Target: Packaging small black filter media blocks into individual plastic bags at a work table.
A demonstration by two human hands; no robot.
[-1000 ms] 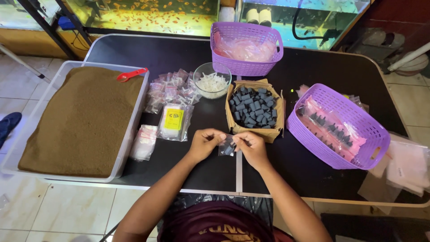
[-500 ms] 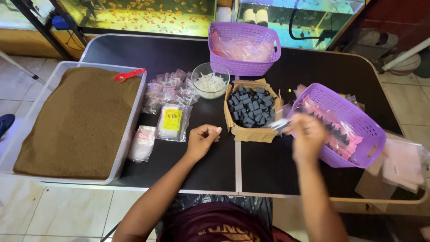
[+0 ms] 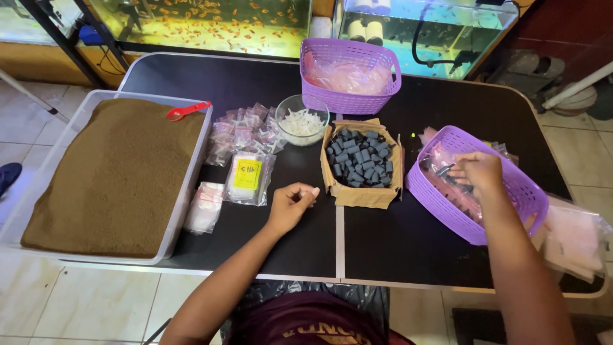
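Note:
My left hand (image 3: 290,204) rests on the black table (image 3: 396,243) as a loose fist, nothing visible in it, just left of a cardboard box (image 3: 361,195) full of dark grey cylinders (image 3: 361,158). My right hand (image 3: 479,171) is inside a tilted purple basket (image 3: 447,214) on the right. Its bunched fingertips are at small clear packets (image 3: 444,171) holding dark pieces. Whether the fingers grip one of these packets is unclear.
A glass bowl of white pieces (image 3: 302,121), a second purple basket (image 3: 350,76), loose small bags (image 3: 242,131) and a yellow-labelled bag (image 3: 248,174) lie behind and left. A clear tray of brown granules (image 3: 115,179) with a red scoop (image 3: 185,110) stands far left. Fish tanks (image 3: 211,22) line the back.
Both hands were together on a small packet in front of the box. My right hand has carried it right and down into the basket; my left hand stayed and curled shut.

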